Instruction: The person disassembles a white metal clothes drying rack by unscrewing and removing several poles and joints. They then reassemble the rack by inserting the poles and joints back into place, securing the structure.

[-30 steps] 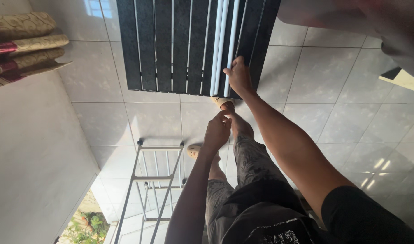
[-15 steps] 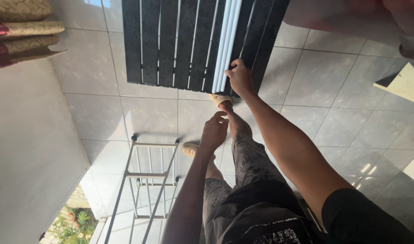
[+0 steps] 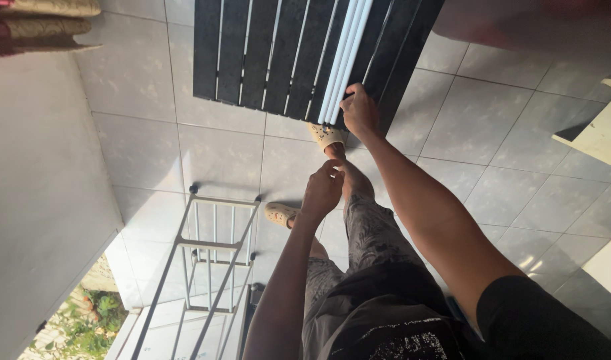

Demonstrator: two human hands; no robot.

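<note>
Black shirt fabric sits nearest me at 6 o'clock, with a white speckled print (image 3: 399,343). I note it by colour only. It is the one marking in view; I find no package, label or sign elsewhere.

My left hand (image 3: 322,191) hangs at centre above my knee, fingers curled. I cannot tell whether it holds anything.

A grey metal rack (image 3: 212,253) stands at 8 o'clock on the pale tiled floor (image 3: 492,180), beside my rear sandal (image 3: 279,213).

My right hand (image 3: 359,112) reaches toward 12 o'clock and is closed on the near end of a bundle of white strips (image 3: 345,53). These lie along a dark slatted panel (image 3: 252,53), whose near edge is just above my front sandal (image 3: 327,135).

Risk, in my judgement: one hand grips several long strips at one end only. They could fan apart, slide off the panel, or drop onto my toes. Glossy tiles also invite a slip.

Folded cloths (image 3: 45,27) lie at 10 o'clock. A cream board (image 3: 595,130) is at 2 o'clock.
</note>
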